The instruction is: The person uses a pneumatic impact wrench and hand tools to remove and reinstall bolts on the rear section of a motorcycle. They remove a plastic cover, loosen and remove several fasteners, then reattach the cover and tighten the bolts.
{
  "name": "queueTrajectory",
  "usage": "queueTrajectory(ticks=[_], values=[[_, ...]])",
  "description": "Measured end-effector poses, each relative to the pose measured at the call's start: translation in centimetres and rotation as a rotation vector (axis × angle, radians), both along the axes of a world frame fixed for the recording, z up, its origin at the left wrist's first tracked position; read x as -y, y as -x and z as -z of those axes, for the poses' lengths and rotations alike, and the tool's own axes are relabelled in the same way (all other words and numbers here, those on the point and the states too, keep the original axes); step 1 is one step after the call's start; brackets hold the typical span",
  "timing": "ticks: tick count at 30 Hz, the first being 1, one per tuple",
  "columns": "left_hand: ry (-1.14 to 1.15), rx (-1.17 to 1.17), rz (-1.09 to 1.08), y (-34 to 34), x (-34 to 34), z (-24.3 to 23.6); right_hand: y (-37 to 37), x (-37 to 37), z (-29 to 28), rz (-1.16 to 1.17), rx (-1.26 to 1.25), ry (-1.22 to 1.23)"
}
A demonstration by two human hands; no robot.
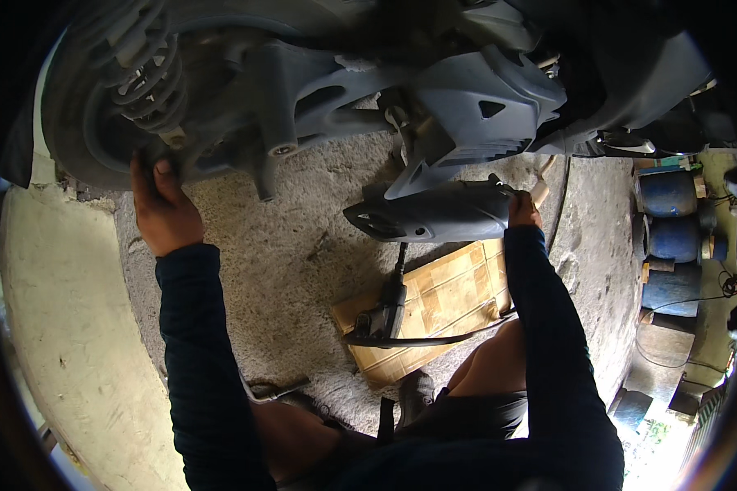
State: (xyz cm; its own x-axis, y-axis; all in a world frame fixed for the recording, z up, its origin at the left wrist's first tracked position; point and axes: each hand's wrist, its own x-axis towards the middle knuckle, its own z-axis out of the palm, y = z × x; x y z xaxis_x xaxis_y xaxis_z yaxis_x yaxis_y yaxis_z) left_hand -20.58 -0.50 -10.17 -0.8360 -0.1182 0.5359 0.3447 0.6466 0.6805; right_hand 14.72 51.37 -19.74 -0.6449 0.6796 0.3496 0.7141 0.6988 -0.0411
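Note:
A grey scooter's rear end fills the top, with its rear wheel (74, 123), coil spring shock absorber (151, 90) and swingarm (282, 106). My left hand (168, 214) reaches up to the lower shock mount, fingers stretched out along the wheel side; their tips are partly lost in shadow. Below the grey engine cover (491, 114) lies a dark muffler (442, 214), roughly level. My right hand (525, 211) is closed around its right end. Whether the muffler is still fastened to the scooter, I cannot tell.
Beneath the muffler, a black power tool (385, 315) with a long shaft rests on flattened cardboard (458, 282). A black hose (434, 340) crosses the cardboard before my knees. Blue drums (671, 241) stand at the right; a pale ledge (65, 327) runs along the left.

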Motion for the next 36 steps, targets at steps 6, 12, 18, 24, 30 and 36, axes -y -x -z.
queueTrajectory(ticks=[6,12,18,24,30,36], values=[[0.011,0.027,-0.030,-0.1,-0.1,-0.1,0.9,-0.5,2.0,0.196,0.004,0.002],[0.045,-0.003,-0.047,0.0,-0.2,-0.2,1.8,0.2,0.7,0.091,0.042,0.197],[0.026,-0.017,-0.063,0.0,-0.1,0.1,4.9,11.1,-2.7,-0.438,-0.185,0.093],[0.002,-0.012,-0.085,0.1,-0.3,0.2,11.9,27.5,2.8,-1.029,0.483,0.629],[0.029,-0.009,-0.093,0.1,-0.1,0.3,16.7,32.4,12.2,-1.138,0.549,0.297],[0.011,-0.058,-0.059,0.2,-0.2,0.4,15.1,31.1,14.2,-0.983,0.619,0.359]])
